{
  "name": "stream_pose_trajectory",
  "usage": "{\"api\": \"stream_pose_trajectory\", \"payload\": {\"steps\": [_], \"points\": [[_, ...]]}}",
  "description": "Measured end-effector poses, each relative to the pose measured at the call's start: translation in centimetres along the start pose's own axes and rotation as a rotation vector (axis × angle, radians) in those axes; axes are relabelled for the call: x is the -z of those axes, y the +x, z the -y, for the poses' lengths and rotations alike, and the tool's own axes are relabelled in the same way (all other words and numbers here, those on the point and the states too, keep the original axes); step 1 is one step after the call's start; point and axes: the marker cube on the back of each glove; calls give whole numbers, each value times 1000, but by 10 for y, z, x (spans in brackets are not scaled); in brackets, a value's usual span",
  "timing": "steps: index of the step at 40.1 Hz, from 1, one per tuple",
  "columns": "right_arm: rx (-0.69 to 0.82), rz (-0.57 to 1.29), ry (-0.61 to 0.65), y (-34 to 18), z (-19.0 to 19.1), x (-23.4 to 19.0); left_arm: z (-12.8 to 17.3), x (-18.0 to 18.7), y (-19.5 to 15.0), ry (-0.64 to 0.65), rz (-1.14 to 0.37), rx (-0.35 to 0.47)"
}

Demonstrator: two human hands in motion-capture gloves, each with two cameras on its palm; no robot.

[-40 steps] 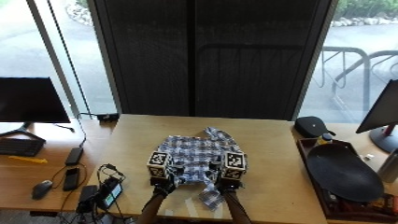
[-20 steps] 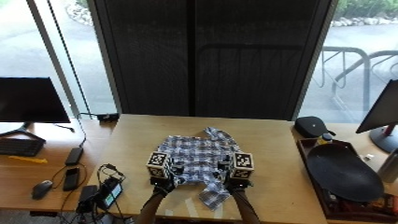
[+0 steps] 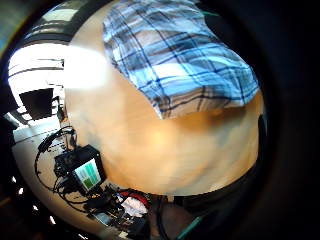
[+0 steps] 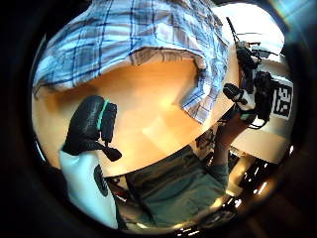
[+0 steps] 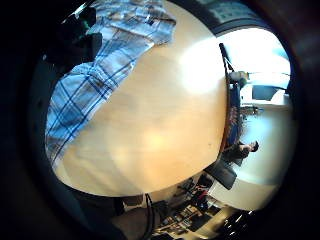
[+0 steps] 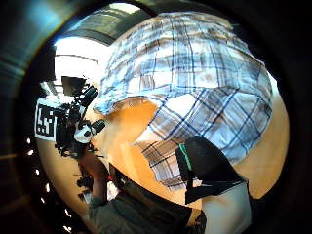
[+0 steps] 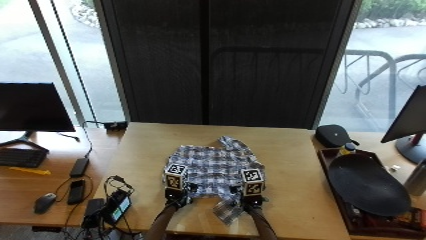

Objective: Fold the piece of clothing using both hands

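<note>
Hands (image 7: 178, 196) spread wider, plaid shirt (image 7: 213, 167) beneath both grips

Blue and white plaid shirt (image 3: 180, 55) lying on wooden table (image 3: 165, 150), perhaps a small screen device (image 3: 82, 172) beside it

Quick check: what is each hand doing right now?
Left hand: grips the near edge of the plaid shirt.
Right hand: thumb pinches the shirt's near edge.
</note>
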Motion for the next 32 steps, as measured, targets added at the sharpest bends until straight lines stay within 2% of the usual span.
{"api": "stream_pose_trajectory", "payload": {"steps": [3,6,12,17,20,28,30,32], "points": [[55,25,-96,-9,-14,5,3,-7,-15,-42,50,84],[112,64,-136,-15,-15,8,6,-12,-20,-71,57,104],[56,15,-215,-7,-9,-5,11,-19,-26,-77,92,138],[35,13,-180,-6,-8,-6,8,-20,-14,-42,29,70],[8,-27,-142,-5,-8,-5,10,-19,-15,22,64,82],[-1,-190,4,-9,-6,-3,32,-8,-22,342,222,88],[9,-236,49,-6,9,-18,32,-6,-18,366,220,64],[3,-284,83,-2,20,-29,28,-8,-15,333,202,51]]}}
